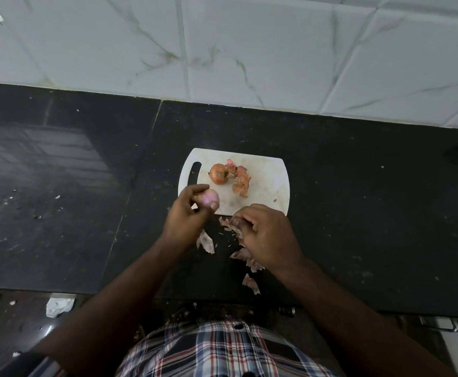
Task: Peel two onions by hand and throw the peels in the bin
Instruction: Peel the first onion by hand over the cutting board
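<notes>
My left hand (188, 213) grips a peeled pink onion (210, 198) over the near left corner of the white cutting board (266, 186). My right hand (266, 235) hovers just in front of the board with curled fingers that pinch bits of peel (229, 222). A second onion (218, 173), still in its brown skin, lies on the board beside a heap of dry skins (240, 180). More loose peels (205, 242) lie scattered on the black counter between my hands and towards the counter's edge (250, 284).
The black stone counter (358, 200) runs left and right, backed by a white tiled wall (249, 50). Crumpled white scraps (57, 306) lie on the dark floor at lower left. A white cabinet front with a metal handle (440, 325) shows at lower right. No bin is in view.
</notes>
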A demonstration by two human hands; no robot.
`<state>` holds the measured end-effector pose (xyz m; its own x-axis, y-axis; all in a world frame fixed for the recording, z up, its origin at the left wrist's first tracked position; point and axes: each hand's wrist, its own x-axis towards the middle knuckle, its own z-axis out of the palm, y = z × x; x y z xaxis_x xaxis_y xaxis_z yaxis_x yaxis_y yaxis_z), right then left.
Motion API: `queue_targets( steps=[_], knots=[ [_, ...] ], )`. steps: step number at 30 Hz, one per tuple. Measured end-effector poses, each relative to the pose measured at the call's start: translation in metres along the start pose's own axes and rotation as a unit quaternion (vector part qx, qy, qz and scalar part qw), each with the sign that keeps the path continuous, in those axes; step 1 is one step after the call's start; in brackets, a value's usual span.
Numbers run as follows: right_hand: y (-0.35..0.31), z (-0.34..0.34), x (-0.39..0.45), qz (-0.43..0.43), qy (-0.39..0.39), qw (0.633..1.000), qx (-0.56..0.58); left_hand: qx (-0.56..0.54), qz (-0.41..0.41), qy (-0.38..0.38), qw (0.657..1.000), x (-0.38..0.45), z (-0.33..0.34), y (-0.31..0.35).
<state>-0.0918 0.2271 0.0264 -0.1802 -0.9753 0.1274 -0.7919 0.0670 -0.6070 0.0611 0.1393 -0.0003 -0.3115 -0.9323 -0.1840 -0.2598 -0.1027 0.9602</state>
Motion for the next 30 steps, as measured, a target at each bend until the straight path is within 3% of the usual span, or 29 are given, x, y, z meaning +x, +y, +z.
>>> queue_targets(
  steps=[3,7,14,19,23,25,27,30],
  knots=[
    [0.008,0.002,0.0,0.04,-0.054,0.998,-0.011,-0.178,-0.094,-0.055,0.978,0.004,0.001,0.007],
    [0.016,-0.001,-0.005,0.053,-0.122,0.991,-0.019,-0.205,-0.134,-0.047,0.968,0.001,0.015,0.012],
    [0.0,-0.01,0.013,0.071,-0.038,0.99,0.12,-0.253,-0.165,-0.093,0.949,0.0,0.011,0.018],
    [-0.004,0.005,0.024,0.077,0.126,0.968,0.202,-0.298,-0.158,-0.117,0.934,-0.002,0.009,0.028],
    [-0.008,0.01,0.025,0.039,0.211,0.962,0.171,-0.32,-0.148,-0.112,0.929,-0.006,0.01,0.037],
    [-0.012,0.011,0.025,0.059,0.23,0.954,0.182,-0.331,-0.145,-0.111,0.926,-0.01,0.013,0.04],
    [-0.009,0.013,0.028,0.131,0.233,0.941,0.208,-0.339,-0.141,-0.122,0.922,-0.016,0.015,0.039],
    [0.0,0.004,0.032,0.204,0.148,0.914,0.319,-0.358,-0.157,-0.144,0.909,-0.021,0.016,0.039]
  ],
)
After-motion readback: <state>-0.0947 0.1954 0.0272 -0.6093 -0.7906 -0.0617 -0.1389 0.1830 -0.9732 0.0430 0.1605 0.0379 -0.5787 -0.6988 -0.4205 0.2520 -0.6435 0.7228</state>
